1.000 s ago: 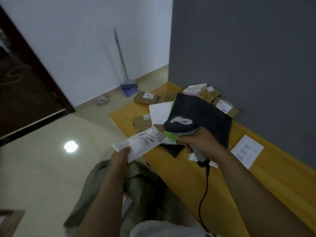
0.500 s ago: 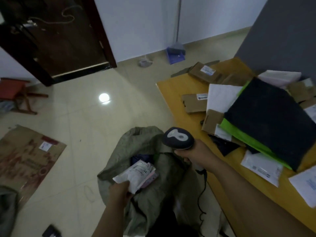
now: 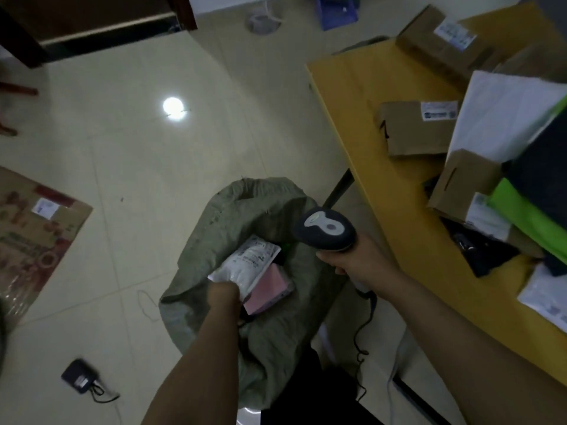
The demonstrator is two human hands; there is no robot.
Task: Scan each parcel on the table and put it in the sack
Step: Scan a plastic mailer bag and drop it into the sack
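My left hand grips a white labelled parcel by its near end, right over the open mouth of the grey-green sack on the floor. A pink parcel lies inside the sack just under it. My right hand holds the dark barcode scanner by its handle, beside the sack and left of the yellow table. Several parcels lie on the table: brown boxes, a white bag, green and dark ones.
A flattened printed cardboard box lies on the tiled floor at the left. A small black adapter with a cable sits near my left arm. The scanner's cable hangs down by the table edge. A dark doorway is at the top.
My left hand carried the white parcel from beside the table down into the sack's mouth. The scanner came off the table and hangs beside the sack. My view tipped down.
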